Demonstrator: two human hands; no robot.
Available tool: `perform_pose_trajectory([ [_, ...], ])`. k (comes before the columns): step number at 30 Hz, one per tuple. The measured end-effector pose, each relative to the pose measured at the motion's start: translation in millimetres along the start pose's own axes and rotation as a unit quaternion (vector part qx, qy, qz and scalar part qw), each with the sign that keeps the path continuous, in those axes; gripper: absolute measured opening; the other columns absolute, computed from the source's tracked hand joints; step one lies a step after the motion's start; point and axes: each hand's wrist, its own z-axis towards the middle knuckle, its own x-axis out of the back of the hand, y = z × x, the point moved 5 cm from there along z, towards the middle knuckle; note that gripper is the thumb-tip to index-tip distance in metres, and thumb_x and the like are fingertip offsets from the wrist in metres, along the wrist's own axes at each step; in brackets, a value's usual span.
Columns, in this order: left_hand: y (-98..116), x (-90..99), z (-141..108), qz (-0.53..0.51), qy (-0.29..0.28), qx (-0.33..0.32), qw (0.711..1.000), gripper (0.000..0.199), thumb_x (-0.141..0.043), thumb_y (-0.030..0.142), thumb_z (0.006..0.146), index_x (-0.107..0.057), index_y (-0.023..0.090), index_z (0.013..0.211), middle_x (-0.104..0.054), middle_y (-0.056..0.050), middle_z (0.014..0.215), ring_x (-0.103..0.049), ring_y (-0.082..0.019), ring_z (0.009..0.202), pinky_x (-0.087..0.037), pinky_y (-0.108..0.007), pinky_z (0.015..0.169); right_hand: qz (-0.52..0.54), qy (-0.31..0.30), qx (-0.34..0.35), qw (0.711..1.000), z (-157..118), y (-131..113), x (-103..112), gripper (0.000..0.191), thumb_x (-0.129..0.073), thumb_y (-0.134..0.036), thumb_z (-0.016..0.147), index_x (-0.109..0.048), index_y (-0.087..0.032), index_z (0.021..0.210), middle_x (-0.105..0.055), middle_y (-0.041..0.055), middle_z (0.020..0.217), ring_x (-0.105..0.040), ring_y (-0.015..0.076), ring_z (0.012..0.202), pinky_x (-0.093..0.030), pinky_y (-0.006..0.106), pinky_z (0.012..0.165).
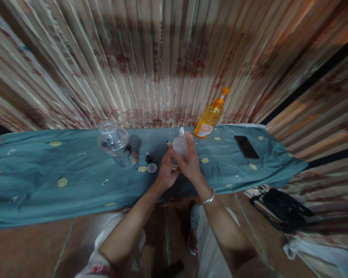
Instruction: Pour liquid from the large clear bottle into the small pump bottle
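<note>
A small translucent bottle [179,146] with a white tip is between my two hands, above the front half of the cloth-covered table. My right hand [190,159] wraps round its right side. My left hand [166,172] is closed at its lower left, fingertips against it; the bottle's lower end is mostly hidden by the fingers. Just left of my left hand, a small round clear cap [152,168] lies on the cloth. A small black piece [149,158], too small to name surely, is behind it.
A large clear empty jar [116,144] stands left on the teal cloth [84,170]. An orange pump bottle [208,119] stands at the back by the curtain [162,69]. A phone [246,147] lies right. A black bag [281,206] rests below the table's right end.
</note>
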Motion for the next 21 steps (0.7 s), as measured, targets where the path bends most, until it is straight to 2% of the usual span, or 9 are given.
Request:
perform_pose_trajectory([
  [3,-5,5.7,1,-0.029,-0.007,0.029,0.999,0.075,-0.085,0.034,0.089,-0.058,0.026,0.159,-0.056,-0.018,0.169,-0.058,-0.037,0.153,-0.056,-0.054,0.12,0.02,-0.021,0.0,1.0,8,6,9,0.079,-0.072,-0.056,0.099,-0.048,-0.026,0.167,-0.05,0.0154,0.176,-0.042,0.0342,0.167,-0.03,0.059,0.14],
  [7,-11,8.2,9,-0.062,-0.014,0.069,0.996,0.09,-0.09,0.031,0.079,-0.056,0.028,0.162,-0.059,-0.016,0.167,-0.067,-0.035,0.142,-0.062,-0.048,0.11,0.025,-0.001,-0.028,0.999,-2,10,14,0.086,-0.073,-0.064,0.097,-0.047,-0.025,0.169,-0.049,0.0156,0.177,-0.041,0.0342,0.168,-0.031,0.058,0.14],
  [9,-12,7.2,14,-0.073,-0.015,0.084,0.994,0.094,-0.093,0.031,0.074,-0.058,0.027,0.161,-0.065,-0.016,0.16,-0.068,-0.036,0.14,-0.062,-0.048,0.11,0.044,0.006,-0.059,0.997,-12,16,11,0.089,-0.07,-0.069,0.098,-0.046,-0.022,0.169,-0.05,0.0176,0.176,-0.045,0.0347,0.166,-0.034,0.057,0.138],
  [12,-15,5.0,19,-0.083,-0.015,0.102,0.991,0.098,-0.095,0.027,0.069,-0.059,0.026,0.16,-0.07,-0.014,0.155,-0.07,-0.036,0.137,-0.061,-0.047,0.11,0.094,-0.03,-0.135,0.986,-27,32,1,0.091,-0.059,-0.08,0.099,-0.053,-0.017,0.164,-0.062,0.0198,0.165,-0.06,0.0353,0.153,-0.045,0.054,0.131],
  [15,-16,2.9,25,-0.087,-0.011,0.117,0.989,0.098,-0.096,0.022,0.061,-0.064,0.024,0.155,-0.072,-0.013,0.152,-0.072,-0.036,0.133,-0.06,-0.048,0.112,0.128,-0.055,-0.176,0.975,-36,43,-6,0.09,-0.056,-0.086,0.096,-0.062,-0.02,0.156,-0.07,0.0163,0.157,-0.065,0.0346,0.146,-0.049,0.054,0.129],
  [18,-14,0.8,29,-0.091,0.0,0.124,0.988,0.096,-0.1,0.024,0.055,-0.068,0.023,0.146,-0.076,-0.012,0.145,-0.073,-0.035,0.13,-0.058,-0.048,0.114,0.137,-0.044,-0.164,0.976,-33,38,-1,0.082,-0.055,-0.085,0.097,-0.065,-0.026,0.153,-0.072,0.0119,0.154,-0.064,0.0337,0.148,-0.048,0.056,0.13],
  [21,-8,0.7,29,-0.094,0.025,0.126,0.987,0.097,-0.104,0.028,0.052,-0.068,0.023,0.141,-0.079,-0.01,0.134,-0.076,-0.033,0.122,-0.06,-0.046,0.109,0.129,-0.021,-0.11,0.985,-23,20,8,0.078,-0.052,-0.081,0.102,-0.062,-0.029,0.158,-0.068,0.0119,0.16,-0.056,0.0333,0.158,-0.042,0.058,0.135],
])
